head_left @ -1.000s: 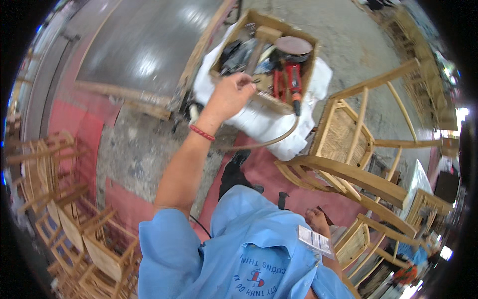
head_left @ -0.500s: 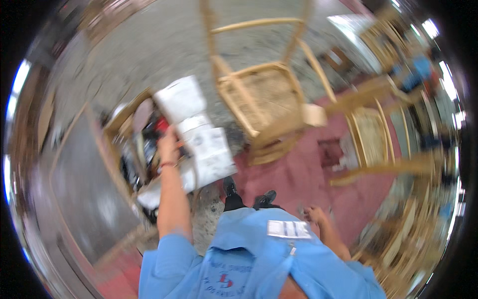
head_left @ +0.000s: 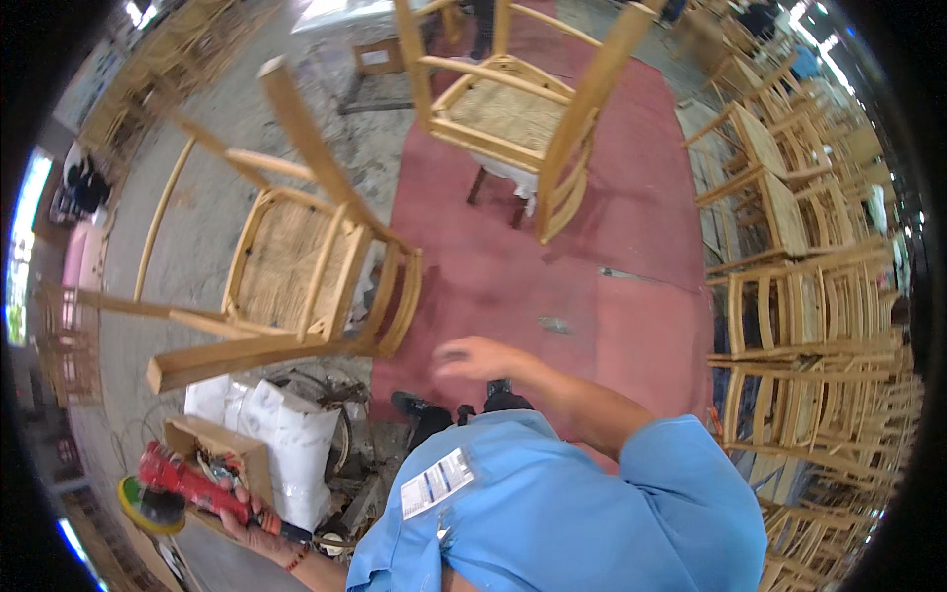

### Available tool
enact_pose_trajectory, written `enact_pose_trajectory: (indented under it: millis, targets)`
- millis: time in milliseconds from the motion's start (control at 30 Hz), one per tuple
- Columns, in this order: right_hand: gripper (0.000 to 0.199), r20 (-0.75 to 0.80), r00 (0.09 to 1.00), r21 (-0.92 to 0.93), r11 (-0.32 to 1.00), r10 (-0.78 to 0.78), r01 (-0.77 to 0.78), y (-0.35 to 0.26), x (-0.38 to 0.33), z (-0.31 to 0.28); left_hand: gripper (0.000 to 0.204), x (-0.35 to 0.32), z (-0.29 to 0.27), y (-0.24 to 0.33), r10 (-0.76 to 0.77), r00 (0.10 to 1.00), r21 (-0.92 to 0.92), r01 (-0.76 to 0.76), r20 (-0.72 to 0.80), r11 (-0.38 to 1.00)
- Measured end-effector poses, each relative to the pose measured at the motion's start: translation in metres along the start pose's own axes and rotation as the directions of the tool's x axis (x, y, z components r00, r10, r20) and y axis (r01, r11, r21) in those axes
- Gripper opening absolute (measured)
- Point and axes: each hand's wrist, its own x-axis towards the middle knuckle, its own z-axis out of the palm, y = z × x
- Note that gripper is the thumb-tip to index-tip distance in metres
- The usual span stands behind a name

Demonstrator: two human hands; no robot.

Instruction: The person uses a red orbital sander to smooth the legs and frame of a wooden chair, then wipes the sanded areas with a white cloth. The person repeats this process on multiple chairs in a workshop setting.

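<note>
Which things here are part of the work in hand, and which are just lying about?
In hand: red power sander gripped by left hand; nearest wooden chair on its side; right hand empty, open.

Lying about: white sacks, wooden box, second chair, stacked chairs, red mat.

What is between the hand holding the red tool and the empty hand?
In the head view, between the left hand gripping the red sander and the empty right hand lie white sacks, tangled junk on the floor, and the person's dark shoes.

The sander [head_left: 192, 485] has a glossy red plastic body; its disc looks matt. The chair [head_left: 296, 266] is bare pale wood with a rough woven straw seat; the floor mat [head_left: 612, 286] is matt red.
</note>
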Motion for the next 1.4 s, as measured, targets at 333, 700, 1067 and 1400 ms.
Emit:
enact_pose_trajectory:
  millis: [333, 700, 1067, 1400]
  targets:
    - [0.098, -0.174, 0.684, 0.651, 0.438, -0.709, 0.62, -0.218, -0.046, -0.048, 0.076, -0.047, 0.17, -0.066, -0.132, 0.907, 0.094, 0.102, 0.401, 0.99]
    - [0.067, -0.373, 0.803, 0.816, 0.247, -0.465, 0.522, -0.149, -0.03, -0.057, 0.061, -0.037, 0.25, -0.11, -0.303, 0.612, 0.431, -0.068, 0.73, 0.9]
    - [0.066, -0.602, 0.742, 0.518, 0.562, -0.296, 0.645, -0.245, 0.018, -0.089, 0.047, 0.044, 0.077, -0.071, -0.351, 0.766, 0.762, -0.265, 0.538, 0.591]
    - [0.06, -0.449, 0.661, 0.363, 0.553, -0.602, 0.75, -0.233, 0.029, -0.211, 0.06, -0.49, -0.076, -0.158, -0.865, -0.133, 0.022, 0.986, -0.483, -0.164]
